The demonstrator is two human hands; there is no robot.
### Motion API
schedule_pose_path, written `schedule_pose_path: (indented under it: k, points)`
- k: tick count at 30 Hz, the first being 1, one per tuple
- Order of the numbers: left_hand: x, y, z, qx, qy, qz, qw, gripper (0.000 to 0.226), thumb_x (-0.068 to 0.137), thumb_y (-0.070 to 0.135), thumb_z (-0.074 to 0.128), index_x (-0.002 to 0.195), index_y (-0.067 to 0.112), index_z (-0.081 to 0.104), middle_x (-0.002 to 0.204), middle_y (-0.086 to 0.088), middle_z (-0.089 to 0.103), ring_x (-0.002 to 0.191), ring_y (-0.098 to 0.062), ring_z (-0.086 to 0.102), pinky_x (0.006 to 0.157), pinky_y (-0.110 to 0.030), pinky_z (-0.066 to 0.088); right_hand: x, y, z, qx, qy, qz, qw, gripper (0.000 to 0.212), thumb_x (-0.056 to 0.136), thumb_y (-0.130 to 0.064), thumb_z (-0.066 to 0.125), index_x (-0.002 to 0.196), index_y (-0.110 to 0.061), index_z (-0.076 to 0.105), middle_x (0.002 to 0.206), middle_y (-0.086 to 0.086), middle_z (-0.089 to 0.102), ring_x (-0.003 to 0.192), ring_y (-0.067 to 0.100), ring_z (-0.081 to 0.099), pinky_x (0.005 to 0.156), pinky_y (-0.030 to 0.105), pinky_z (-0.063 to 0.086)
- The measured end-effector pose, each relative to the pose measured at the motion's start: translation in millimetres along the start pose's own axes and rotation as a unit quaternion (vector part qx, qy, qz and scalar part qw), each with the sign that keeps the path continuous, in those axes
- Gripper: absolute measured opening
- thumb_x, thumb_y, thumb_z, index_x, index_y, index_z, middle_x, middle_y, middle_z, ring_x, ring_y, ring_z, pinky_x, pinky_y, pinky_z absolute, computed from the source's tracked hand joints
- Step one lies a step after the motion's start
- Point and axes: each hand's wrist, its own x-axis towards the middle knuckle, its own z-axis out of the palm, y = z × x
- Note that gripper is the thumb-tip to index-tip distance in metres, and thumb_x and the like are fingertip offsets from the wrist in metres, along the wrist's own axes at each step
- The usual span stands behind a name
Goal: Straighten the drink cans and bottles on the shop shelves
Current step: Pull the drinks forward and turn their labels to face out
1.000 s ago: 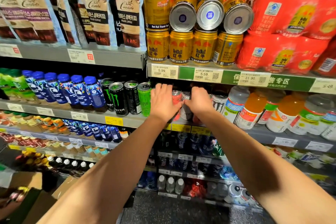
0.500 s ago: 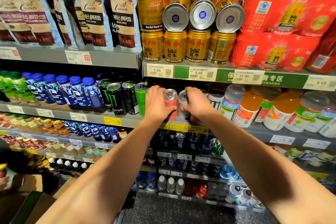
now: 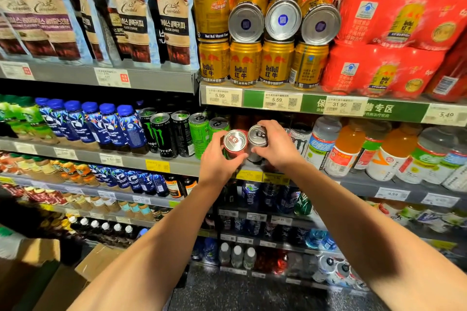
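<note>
Single head view, facing forward and down, close to shelves (image 3: 161, 166).

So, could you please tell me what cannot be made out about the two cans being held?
All in the head view:
- Red can: label hidden by the left hand.
- Silver can: body and brand covered by the right hand.
- Whether either can's base rests on the shelf: hidden by both hands.
- Yellow price tags below: too blurred to read.

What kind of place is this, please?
Most likely a shop's drinks aisle, in a supermarket or convenience store. Shelves carry printed price tags, rows of gold cans and blue-capped bottles, and multipacks in red wrap stand beside them.
</note>
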Motion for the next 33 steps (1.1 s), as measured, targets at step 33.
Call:
schedule_pose_path:
  k: [33]
  points:
    - [-11.2, 1.0, -20.2, -0.286, 0.056, -0.157, 0.944, 0.064, 0.054, 0.018, 0.089, 0.109, 0.029, 0.059, 0.106, 0.002, 0.068, 0.100, -0.012, 0.068, 0.082, -0.031, 0.059, 46.5, -33.5, 26.4, -0.013, -0.058, 0.106, 0.993, 0.035, 0.083, -0.025, 0.076, 0.101, -0.003, 0.055, 0.093, 0.011, 0.061, 0.077, 0.024, 0.059, 0.055, 0.032, 0.042]
